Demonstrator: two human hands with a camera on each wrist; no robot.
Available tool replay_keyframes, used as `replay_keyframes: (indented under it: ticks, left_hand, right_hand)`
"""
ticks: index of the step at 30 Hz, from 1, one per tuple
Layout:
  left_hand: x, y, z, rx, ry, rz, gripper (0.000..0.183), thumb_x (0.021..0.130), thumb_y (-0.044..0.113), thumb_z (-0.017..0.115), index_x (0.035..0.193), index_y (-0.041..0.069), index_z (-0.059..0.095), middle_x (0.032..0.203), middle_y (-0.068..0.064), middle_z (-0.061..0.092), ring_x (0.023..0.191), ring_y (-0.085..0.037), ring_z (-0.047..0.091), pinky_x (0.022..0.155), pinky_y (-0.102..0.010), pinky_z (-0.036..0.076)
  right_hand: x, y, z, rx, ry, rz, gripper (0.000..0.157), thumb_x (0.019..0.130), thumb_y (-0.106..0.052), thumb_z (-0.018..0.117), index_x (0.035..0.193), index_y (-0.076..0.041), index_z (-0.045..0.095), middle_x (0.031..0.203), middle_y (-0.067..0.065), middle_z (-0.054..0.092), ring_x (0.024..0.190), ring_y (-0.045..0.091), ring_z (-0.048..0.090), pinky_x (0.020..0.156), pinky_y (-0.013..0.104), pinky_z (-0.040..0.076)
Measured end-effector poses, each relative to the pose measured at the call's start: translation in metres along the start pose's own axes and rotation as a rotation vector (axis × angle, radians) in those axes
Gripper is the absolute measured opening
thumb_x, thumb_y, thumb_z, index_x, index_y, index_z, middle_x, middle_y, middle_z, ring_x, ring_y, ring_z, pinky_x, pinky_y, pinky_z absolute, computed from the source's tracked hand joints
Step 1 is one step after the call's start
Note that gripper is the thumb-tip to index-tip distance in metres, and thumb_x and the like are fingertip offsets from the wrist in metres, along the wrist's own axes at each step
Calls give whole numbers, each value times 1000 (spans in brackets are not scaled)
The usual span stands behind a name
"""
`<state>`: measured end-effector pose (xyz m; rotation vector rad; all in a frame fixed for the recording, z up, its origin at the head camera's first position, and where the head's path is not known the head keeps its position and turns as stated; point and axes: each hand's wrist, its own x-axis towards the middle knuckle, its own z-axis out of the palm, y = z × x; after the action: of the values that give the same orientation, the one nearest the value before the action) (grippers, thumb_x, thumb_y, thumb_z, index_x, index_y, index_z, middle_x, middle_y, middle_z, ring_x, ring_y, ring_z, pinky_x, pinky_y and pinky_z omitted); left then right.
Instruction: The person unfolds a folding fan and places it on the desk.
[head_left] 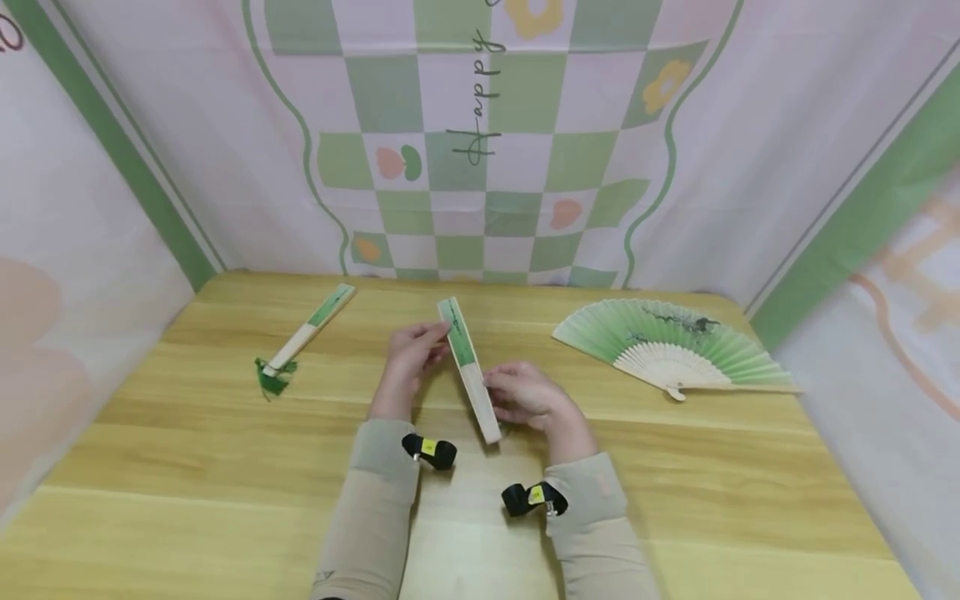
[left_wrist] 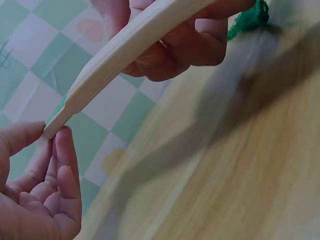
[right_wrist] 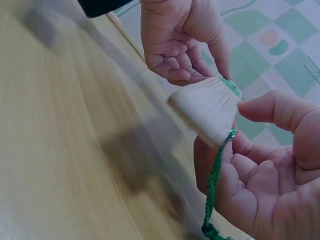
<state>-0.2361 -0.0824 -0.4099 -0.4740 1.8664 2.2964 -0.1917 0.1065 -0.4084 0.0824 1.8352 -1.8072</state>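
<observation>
L hand (head_left: 412,354) pinches the far, green end of the fan (head_left: 468,371) btwn thumb and fingertips; R hand (head_left: 528,396) grips it lower, thumb on one edge, fingers curled round the other side by the pale ribs. The fan is folded, tilted, held up off the table (head_left: 225,467) at about centre, btwn the two hands, w/ its green tassel (right_wrist: 213,190) hanging from the rib end nr R hand. Handling, judged by looks: prob. v. light, wood or bamboo ribs, so fairly stiff lengthwise as a stack but springy, each rib thin & easy to snap if twisted. Green leaf looks like thin cloth or paper, soft, prob. creases or tears if tugged. Smooth ribs may slide on each other, so a loose grip could let it splay. Best hold: the rib end nr the pivot, firm but not crushing, w/ a light pinch on the outer guards at the leaf end; keep fingers off the pleats & don't pull by the tassel, cord could snag. Farther out: to the left, a 2nd folded fan (head_left: 311,329) w/ a green tassel bunched at its near end; to the right, a spread fan (head_left: 675,346), green leaf, lying flat; behind, a checked cloth (head_left: 517,100).
</observation>
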Motion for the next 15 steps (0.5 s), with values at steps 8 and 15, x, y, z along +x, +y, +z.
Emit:
replay_keyframes:
  ticks: [8,15]
  left_hand:
    - [-6,0,13,127,-110,14,31,92,16,71,116,-2,68,87,-1,68,71,-10,64,65,-20,50]
    - [-7,-7,17,140,-130,7,31,93,16,70,118,-2,67,89,-2,68,71,-9,63,66,-21,51]
  right_hand:
    - [-6,5,-6,141,-1,-38,15,100,-10,51,108,-1,59,85,-3,61,81,9,58,71,21,51]
    - [-8,11,-7,217,-35,-41,15,100,-8,51,111,-3,59,87,-3,63,84,10,59,77,24,52]
